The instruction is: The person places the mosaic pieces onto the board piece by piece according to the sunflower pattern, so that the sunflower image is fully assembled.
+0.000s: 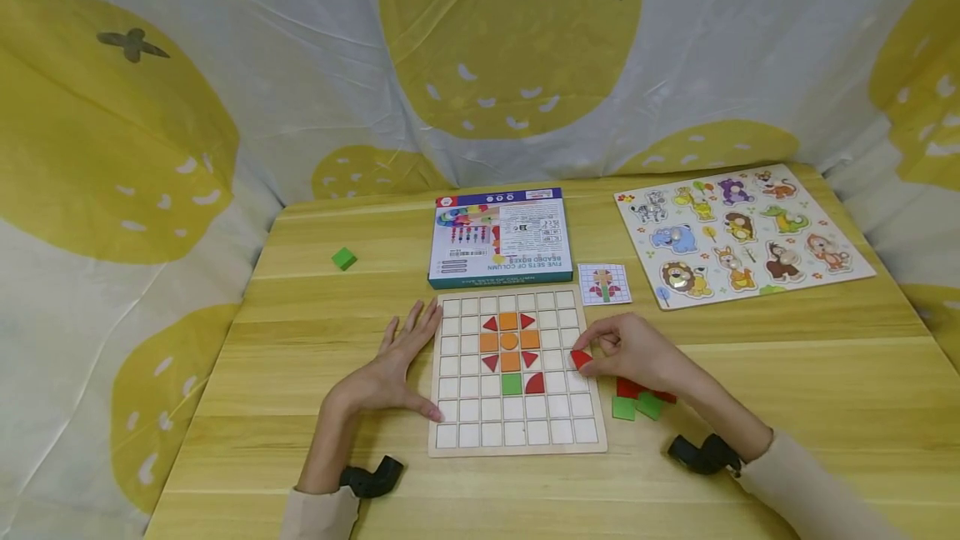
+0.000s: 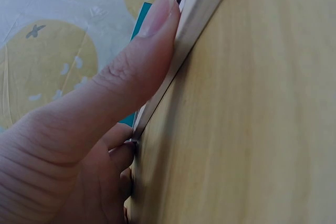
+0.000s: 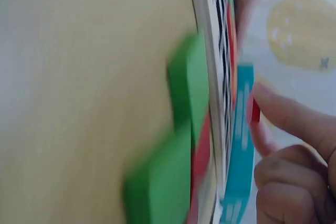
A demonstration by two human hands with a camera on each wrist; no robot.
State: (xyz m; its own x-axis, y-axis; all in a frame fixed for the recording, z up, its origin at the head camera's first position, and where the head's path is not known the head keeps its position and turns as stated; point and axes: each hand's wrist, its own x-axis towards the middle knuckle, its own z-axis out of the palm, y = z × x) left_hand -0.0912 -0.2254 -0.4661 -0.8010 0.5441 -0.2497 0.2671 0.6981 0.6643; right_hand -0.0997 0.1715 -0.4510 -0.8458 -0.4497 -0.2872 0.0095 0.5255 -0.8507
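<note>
A wooden grid board [image 1: 491, 435] lies on the table with orange squares, an orange circle [image 1: 509, 341], red triangles, a green square [image 1: 512, 384] and a red quarter-circle [image 1: 535, 383] in its cells. My left hand [image 1: 382, 373] is spread along the board's left side, its thumb [image 2: 152, 40] and fingertips touching the edge. Thumb and index finger of my right hand [image 1: 637, 348] pinch a red quarter-circle piece [image 1: 579, 358] above the board's right edge. Beneath that hand, green squares [image 1: 623, 408] and red pieces [image 1: 628, 388] lie loose, partly hidden by the wrist.
A pattern card [image 1: 604, 284] lies beyond the board's far right corner, beside a flat box [image 1: 498, 236]. An animal puzzle board [image 1: 742, 236] is at the back right. One green block [image 1: 344, 258] sits alone at the back left. A patterned cloth hangs behind the table.
</note>
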